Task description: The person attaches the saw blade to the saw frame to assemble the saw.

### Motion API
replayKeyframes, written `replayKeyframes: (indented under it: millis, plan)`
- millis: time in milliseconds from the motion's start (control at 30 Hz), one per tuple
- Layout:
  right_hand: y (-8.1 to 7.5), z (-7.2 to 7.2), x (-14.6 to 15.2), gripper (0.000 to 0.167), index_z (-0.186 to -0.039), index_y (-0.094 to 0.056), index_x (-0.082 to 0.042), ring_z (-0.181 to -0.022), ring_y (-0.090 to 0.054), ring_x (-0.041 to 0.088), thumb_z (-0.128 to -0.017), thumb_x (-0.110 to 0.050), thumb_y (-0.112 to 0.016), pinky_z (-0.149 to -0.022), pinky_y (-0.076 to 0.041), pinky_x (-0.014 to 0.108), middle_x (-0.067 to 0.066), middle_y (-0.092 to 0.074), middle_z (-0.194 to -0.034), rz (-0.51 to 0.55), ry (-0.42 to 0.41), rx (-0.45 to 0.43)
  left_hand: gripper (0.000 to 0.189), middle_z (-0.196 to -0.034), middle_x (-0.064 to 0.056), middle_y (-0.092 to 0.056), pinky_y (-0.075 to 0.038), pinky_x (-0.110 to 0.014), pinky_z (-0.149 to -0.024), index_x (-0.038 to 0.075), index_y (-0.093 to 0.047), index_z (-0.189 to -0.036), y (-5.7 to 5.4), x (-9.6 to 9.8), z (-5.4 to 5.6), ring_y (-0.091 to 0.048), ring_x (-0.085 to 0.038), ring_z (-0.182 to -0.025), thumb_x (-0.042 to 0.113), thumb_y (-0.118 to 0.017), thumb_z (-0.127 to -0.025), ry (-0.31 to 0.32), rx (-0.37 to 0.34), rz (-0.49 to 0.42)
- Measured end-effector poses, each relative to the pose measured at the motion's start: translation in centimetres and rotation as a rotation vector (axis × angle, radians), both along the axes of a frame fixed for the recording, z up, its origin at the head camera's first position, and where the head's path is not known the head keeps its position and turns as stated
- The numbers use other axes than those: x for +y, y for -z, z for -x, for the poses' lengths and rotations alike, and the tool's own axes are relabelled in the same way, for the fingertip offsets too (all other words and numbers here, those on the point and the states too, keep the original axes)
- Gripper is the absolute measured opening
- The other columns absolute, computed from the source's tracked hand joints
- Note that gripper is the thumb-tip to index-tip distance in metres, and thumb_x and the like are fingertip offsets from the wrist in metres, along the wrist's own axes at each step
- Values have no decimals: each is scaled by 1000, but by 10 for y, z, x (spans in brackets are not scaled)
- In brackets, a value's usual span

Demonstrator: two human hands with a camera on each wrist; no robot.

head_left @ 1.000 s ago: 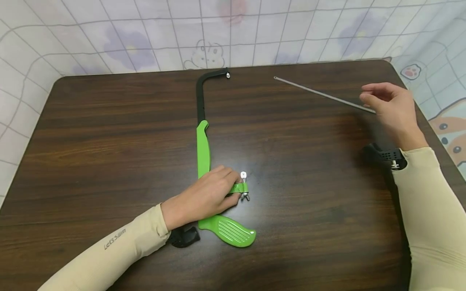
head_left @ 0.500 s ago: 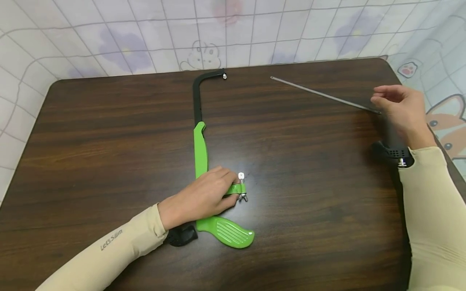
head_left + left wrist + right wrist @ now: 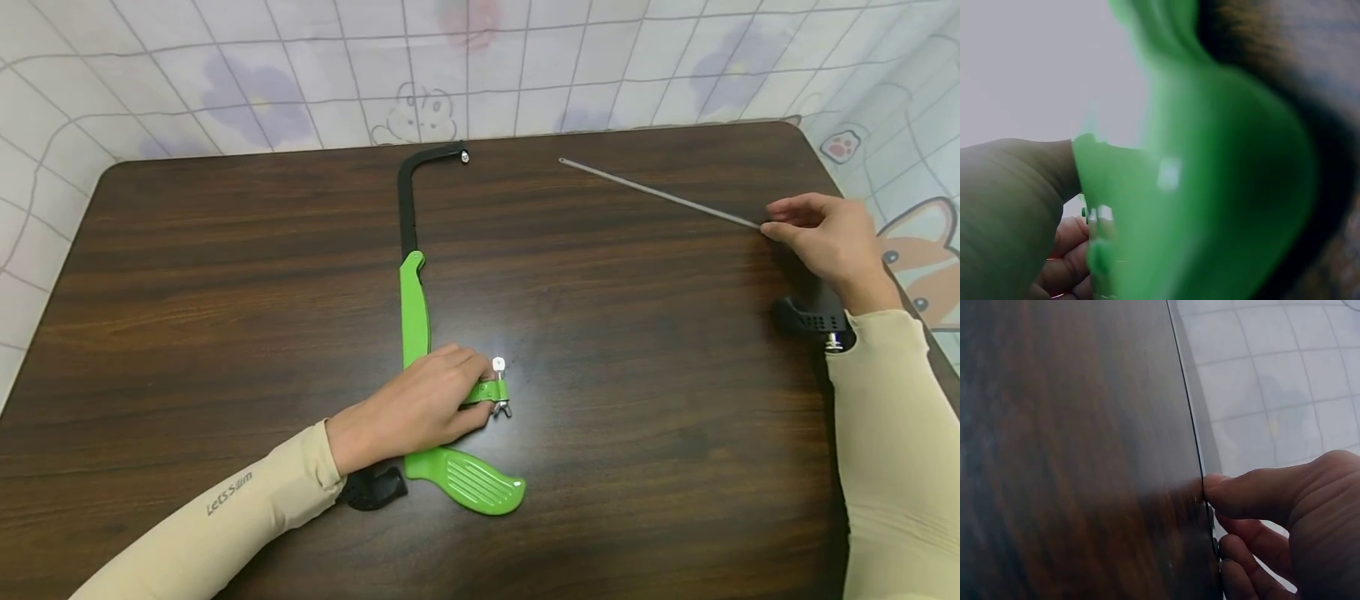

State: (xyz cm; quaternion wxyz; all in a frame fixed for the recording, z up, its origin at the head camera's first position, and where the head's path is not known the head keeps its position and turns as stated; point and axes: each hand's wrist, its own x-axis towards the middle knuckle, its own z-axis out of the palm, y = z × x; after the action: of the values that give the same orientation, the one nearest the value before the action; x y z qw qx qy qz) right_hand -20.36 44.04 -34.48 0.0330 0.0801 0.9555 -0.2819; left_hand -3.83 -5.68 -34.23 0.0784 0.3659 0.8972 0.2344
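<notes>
In the head view a hacksaw frame (image 3: 415, 312), with a green body and black front arm, lies on the dark wooden table without a blade in it. My left hand (image 3: 420, 404) grips its green body and rear bracket, near a silver wing nut (image 3: 502, 409). The green ridged handle (image 3: 480, 483) points right. In the left wrist view the green frame (image 3: 1210, 169) looms blurred beside my thumb. At the right, my right hand (image 3: 828, 237) pinches the near end of a thin grey hacksaw blade (image 3: 660, 194) between thumb and fingers. Those fingertips meet low at the tabletop in the right wrist view.
The wooden table (image 3: 225, 317) has rounded back corners. Behind it rises a grid-patterned cloth (image 3: 525, 67), which also hangs at the right side. A black wrist camera (image 3: 810, 317) sits under my right wrist, another (image 3: 375, 487) by my left.
My right hand has shifted right, then lowered, its fingertips coming onto the blade's near end. The left hand keeps its grip on the hacksaw frame. The head view has shifted slightly.
</notes>
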Motion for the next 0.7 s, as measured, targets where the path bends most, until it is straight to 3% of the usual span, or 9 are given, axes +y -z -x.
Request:
replayKeyframes:
  millis: [233, 533, 633, 700]
  plan:
    - [-1, 0, 0, 35, -119, -73, -15, -74, -47, -6, -99, -42, -67, -65, -38, 18, -42, -47, -73, -67, -40, 9, 8, -91, 1, -66, -53, -34, -86, 9, -65, -97, 0, 0, -1, -62, -15, -91, 17, -67, -96, -7, 11, 5]
    - [0, -1, -2, 39, -125, -69, -7, -75, -46, -2, -102, -38, -63, -63, -37, 19, -39, -45, -76, -108, -91, 19, 12, -93, 0, -68, -54, -35, -86, 8, -67, -100, -1, 2, -2, -63, -16, -91, 19, -68, -96, -20, 5, 15]
    - [0, -1, -3, 38, -127, -67, -6, -76, -45, -1, -104, -36, -60, -63, -37, 19, -34, -47, -80, -122, -113, 18, 11, -93, 0, -68, -54, -34, -86, 8, -66, -100, -1, 2, -1, -63, -16, -90, 18, -68, -96, -17, 9, 15]
    - [0, -2, -3, 38, -128, -66, -7, -77, -46, 2, -105, -36, -58, -63, -37, 20, -24, -54, -85, -133, -117, 11, 11, -92, 0, -68, -54, -34, -85, 8, -66, -100, -2, 2, -2, -62, -16, -89, 18, -68, -95, -15, 11, 12]
